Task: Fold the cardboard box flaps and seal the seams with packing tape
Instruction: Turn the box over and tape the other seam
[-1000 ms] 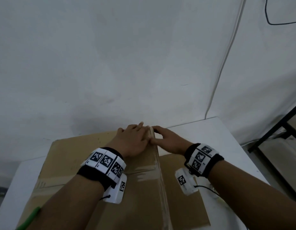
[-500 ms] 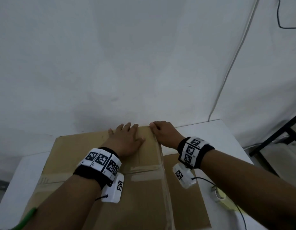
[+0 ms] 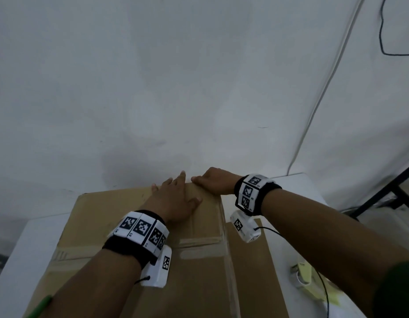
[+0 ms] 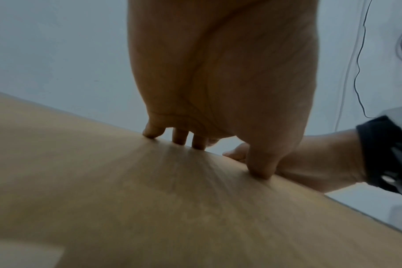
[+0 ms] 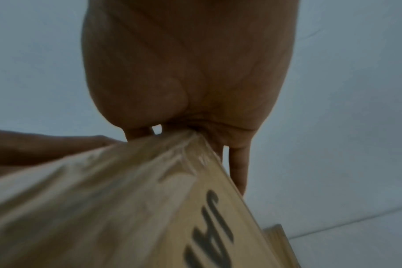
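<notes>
A white wall (image 3: 176, 88) fills the background above a white desk (image 3: 33, 244), where a closed cardboard box (image 3: 198, 283) takes up most of the surface in the head view. Its top is crossed by a strip of clear packing tape (image 3: 198, 253) running left to right, and a loose flap (image 3: 251, 271) lies flat on the desk along the box's right side. The left hand (image 3: 176, 200) rests palm down on the far part of the box top, fingers spread and straight, their tips at the far edge, the thumb pressing the cardboard near the right corner. The right hand (image 3: 215, 182) sits just beside it at the far right corner, fingers curled over the edge and down the far face, gripping the corner of the box. To the right, near the right forearm, a tape dispenser (image 3: 302, 275) lies on the desk. A thin black cable (image 3: 322, 288) trails across it.
</notes>
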